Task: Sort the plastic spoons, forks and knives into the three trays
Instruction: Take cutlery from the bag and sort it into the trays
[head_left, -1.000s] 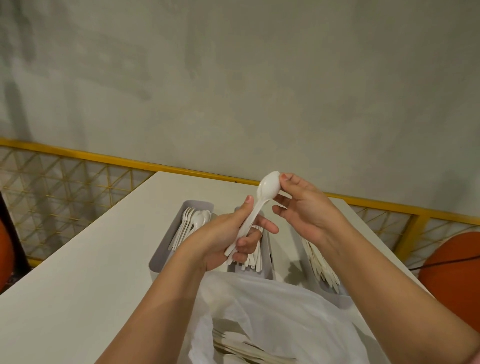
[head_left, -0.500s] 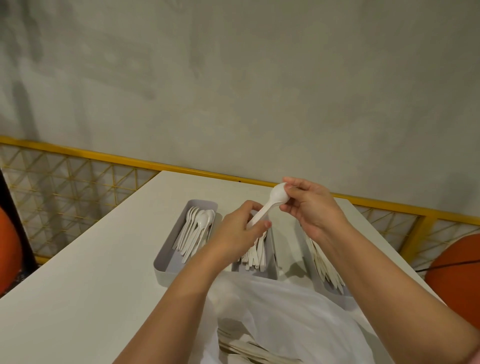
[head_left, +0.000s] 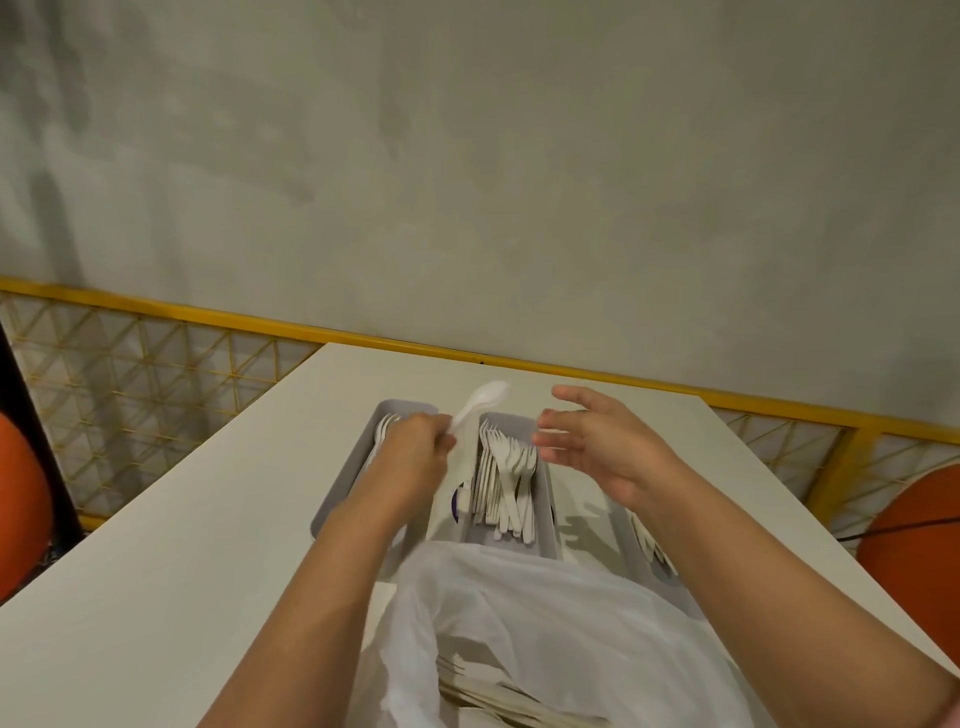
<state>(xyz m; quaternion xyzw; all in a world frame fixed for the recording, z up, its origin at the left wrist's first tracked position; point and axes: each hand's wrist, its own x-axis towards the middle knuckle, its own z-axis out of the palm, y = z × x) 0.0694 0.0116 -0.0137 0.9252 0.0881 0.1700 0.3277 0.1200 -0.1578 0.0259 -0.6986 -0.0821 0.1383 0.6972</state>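
A white plastic spoon (head_left: 480, 402) was held with its bowl raised, above the far ends of the left grey rectangular tray (head_left: 337, 499) and the middle grey tray (head_left: 546, 499) of white plastic forks (head_left: 506, 478). The left hand (head_left: 413, 452) pinched its handle, fingers curled. The right hand (head_left: 602, 447) hovered near it, fingers straight and spread, holding nothing, over the white table (head_left: 156, 545).

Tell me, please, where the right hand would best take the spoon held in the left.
Probably by the bowl of the spoon, from the right: the bowl sticks up free beyond the left hand, which grips the handle.
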